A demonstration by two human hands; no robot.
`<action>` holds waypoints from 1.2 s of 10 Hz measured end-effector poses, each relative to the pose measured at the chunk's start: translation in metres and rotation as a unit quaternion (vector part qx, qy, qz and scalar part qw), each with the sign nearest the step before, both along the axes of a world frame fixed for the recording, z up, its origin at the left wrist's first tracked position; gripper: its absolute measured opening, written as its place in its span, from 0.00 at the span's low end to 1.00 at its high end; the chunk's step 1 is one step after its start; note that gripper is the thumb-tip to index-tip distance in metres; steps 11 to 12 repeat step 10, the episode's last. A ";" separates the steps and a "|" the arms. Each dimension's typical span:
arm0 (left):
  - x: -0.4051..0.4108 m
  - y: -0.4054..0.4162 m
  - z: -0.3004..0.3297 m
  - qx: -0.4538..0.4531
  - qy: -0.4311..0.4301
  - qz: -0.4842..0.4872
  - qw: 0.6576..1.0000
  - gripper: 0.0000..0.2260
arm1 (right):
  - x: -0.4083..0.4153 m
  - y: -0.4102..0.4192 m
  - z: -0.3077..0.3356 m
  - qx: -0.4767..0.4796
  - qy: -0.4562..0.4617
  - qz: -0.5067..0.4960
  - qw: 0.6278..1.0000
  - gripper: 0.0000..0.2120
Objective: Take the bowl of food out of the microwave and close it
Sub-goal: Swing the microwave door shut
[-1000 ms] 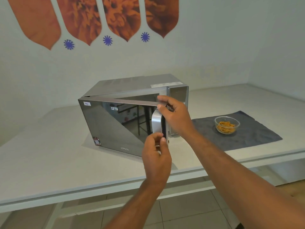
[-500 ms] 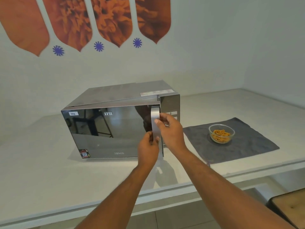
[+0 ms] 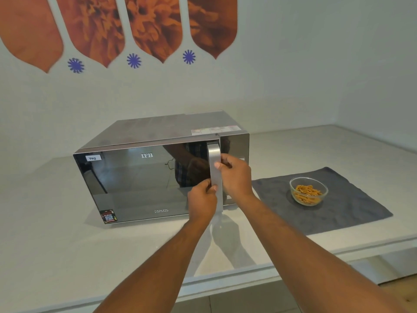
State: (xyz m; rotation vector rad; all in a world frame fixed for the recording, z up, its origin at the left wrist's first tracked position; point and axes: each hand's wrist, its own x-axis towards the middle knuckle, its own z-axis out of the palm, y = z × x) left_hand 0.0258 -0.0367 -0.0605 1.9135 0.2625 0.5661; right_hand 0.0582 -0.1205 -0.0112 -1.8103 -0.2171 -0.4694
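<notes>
At frame centre, the left hand [image 3: 201, 203] pinches the lower part of the door handle [image 3: 214, 168] while the right hand [image 3: 235, 175] clasps it higher up. The microwave [image 3: 158, 172] door looks nearly or fully shut; next comes letting go. At right, the glass bowl [image 3: 308, 194] of orange food sits on the grey cloth [image 3: 352, 206].

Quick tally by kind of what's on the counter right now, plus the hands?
Microwave: 1
Glass bowl of food: 1
Grey cloth: 1
Hands: 2, left hand and right hand, both on the door handle
Total: 5
</notes>
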 end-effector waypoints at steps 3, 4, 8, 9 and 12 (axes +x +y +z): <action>0.009 -0.001 0.004 -0.020 -0.008 0.008 1.000 0.13 | 0.012 0.005 0.000 0.010 -0.003 -0.016 1.000 0.13; 0.013 0.000 0.005 -0.033 -0.001 0.008 0.999 0.12 | 0.014 0.006 0.001 0.019 0.004 -0.016 1.000 0.11; 0.008 0.001 0.003 0.007 0.013 -0.006 1.000 0.14 | 0.010 0.008 0.001 0.016 0.020 -0.028 0.999 0.13; -0.004 0.006 0.002 0.032 0.012 -0.003 0.999 0.14 | 0.003 0.010 -0.003 0.004 0.026 -0.039 0.999 0.11; -0.022 0.014 -0.010 0.049 0.013 -0.007 0.999 0.13 | -0.012 0.010 -0.016 -0.008 0.050 -0.052 0.997 0.13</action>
